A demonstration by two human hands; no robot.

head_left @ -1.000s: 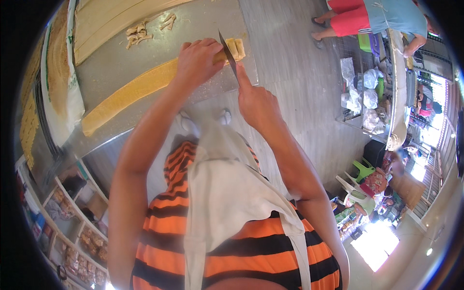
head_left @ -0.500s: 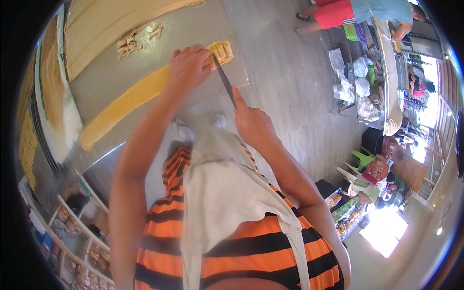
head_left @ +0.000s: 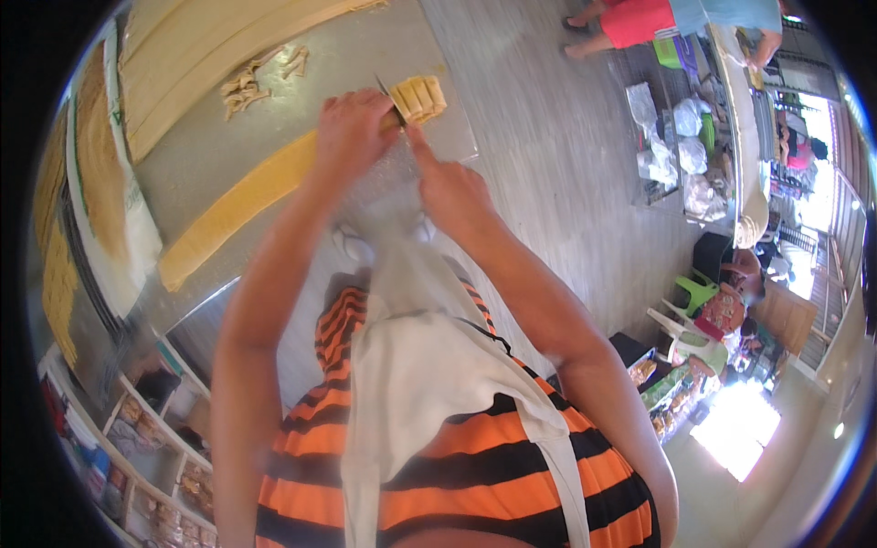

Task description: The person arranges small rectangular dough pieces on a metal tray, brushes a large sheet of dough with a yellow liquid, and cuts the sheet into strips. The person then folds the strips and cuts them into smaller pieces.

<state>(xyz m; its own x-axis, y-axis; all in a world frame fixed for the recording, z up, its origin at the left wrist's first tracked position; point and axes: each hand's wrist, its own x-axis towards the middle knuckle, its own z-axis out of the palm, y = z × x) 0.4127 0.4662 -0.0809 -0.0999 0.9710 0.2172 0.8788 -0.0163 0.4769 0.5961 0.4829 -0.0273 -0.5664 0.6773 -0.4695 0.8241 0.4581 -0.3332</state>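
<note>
A long yellow dough strip (head_left: 242, 199) runs across the grey metal table (head_left: 365, 46). My left hand (head_left: 352, 132) is closed over the strip near its right end, fingers curled on top. My right hand (head_left: 452, 190) grips a knife (head_left: 396, 107), index finger stretched along it; the handle is hidden in the hand. The blade stands at the strip's end, close to my left fingertips. Just right of the blade, several cut dough pieces (head_left: 422, 97) lie side by side, touching one another.
Several dough scraps (head_left: 245, 89) lie beyond the strip, by a large pale dough sheet (head_left: 206, 41). A floury cloth (head_left: 128, 247) is at the left. Below it stand shelves (head_left: 164, 470) with bagged goods. Another person (head_left: 713, 23) stands at a counter far right.
My right hand and the knife have moved left and away from me, bringing the blade against my left fingers. One more cut piece seems to lie at the right end.
</note>
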